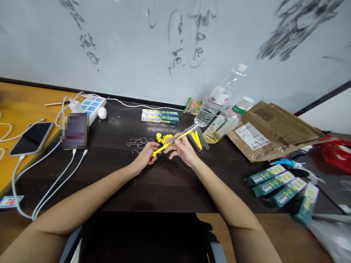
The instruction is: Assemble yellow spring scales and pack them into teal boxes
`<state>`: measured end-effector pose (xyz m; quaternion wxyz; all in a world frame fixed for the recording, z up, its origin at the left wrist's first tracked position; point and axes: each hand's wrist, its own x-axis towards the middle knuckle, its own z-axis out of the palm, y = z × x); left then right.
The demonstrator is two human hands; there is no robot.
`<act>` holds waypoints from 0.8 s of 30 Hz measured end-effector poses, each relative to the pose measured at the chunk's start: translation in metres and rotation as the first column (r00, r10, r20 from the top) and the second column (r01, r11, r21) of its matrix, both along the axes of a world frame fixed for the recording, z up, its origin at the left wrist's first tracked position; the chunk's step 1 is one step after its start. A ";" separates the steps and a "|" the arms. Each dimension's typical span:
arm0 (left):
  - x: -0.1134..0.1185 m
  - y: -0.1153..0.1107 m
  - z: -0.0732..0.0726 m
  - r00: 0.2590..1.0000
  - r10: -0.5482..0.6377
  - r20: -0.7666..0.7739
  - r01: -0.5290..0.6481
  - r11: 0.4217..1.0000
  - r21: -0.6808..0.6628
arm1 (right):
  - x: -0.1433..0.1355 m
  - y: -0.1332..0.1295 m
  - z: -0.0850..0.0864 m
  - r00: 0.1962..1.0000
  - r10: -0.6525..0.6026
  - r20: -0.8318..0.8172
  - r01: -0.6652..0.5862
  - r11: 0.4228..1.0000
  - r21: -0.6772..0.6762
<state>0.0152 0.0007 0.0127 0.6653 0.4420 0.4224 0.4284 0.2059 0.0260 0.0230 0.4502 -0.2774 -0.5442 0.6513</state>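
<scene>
A thin yellow stick (165,147) slants up to the right between my hands, its upper part inside a clear plastic sleeve (191,129). My left hand (146,157) pinches the stick's lower left end. Farther up, my right hand (184,149) has its thumb and fingers closed around the stick and sleeve. Small yellow rings (165,138) lie on the dark table (117,190) just behind the hands. Bent metal hooks (138,143) rest left of the rings. More yellow sticks (196,140) in clear bags lie to the right of my right hand.
Two small boxes (159,116) lie at the back. Two bottles (212,106) (229,122) lean behind a brown parcel (271,131) at right. Several green boxes (286,189) lie front right. A power strip (93,107), phones (31,138) and white cables (52,186) occupy the left.
</scene>
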 end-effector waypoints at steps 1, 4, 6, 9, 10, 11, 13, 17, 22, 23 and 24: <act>0.000 0.000 -0.001 1.000 -0.007 0.014 0.006 1.000 0.028 | -0.003 -0.001 -0.003 1.000 0.006 0.008 -0.006 1.000 0.003; -0.001 -0.003 -0.001 0.989 -0.109 0.101 0.094 0.985 0.143 | -0.010 -0.005 -0.009 1.000 0.003 0.007 -0.004 1.000 0.015; -0.002 -0.005 0.000 0.976 -0.182 0.123 0.151 0.963 0.225 | -0.012 -0.007 -0.009 1.000 0.018 -0.007 -0.018 1.000 0.005; -0.004 -0.005 0.002 0.972 -0.216 0.095 0.177 0.935 0.307 | -0.011 -0.008 -0.006 0.999 0.049 -0.015 -0.050 0.998 -0.027; -0.005 -0.005 0.002 0.974 -0.213 0.079 0.178 0.932 0.316 | -0.010 -0.008 -0.005 0.999 0.052 -0.015 -0.052 0.998 -0.032; -0.006 -0.004 0.002 0.977 -0.205 0.061 0.176 0.932 0.317 | -0.009 -0.008 -0.004 0.999 0.051 -0.016 -0.051 0.998 -0.034; -0.008 -0.001 0.000 0.983 -0.181 0.023 0.165 0.938 0.304 | -0.008 -0.007 -0.002 0.999 0.046 -0.021 -0.047 0.998 -0.033; -0.009 0.006 -0.006 0.990 -0.140 -0.004 0.137 0.967 0.214 | -0.004 -0.003 0.001 0.999 0.021 -0.030 -0.022 1.000 -0.023; -0.010 0.008 -0.009 0.975 -0.223 -0.010 0.223 0.968 0.111 | 0.003 0.001 0.006 1.000 -0.007 -0.027 0.007 1.000 -0.011; -0.010 0.007 -0.008 0.969 -0.245 -0.018 0.246 0.964 0.100 | 0.004 0.001 0.006 1.000 -0.007 -0.017 0.007 1.000 -0.008; -0.009 0.006 -0.007 0.963 -0.268 -0.022 0.268 0.959 0.089 | 0.005 0.002 0.006 1.000 -0.006 -0.005 0.006 1.000 -0.004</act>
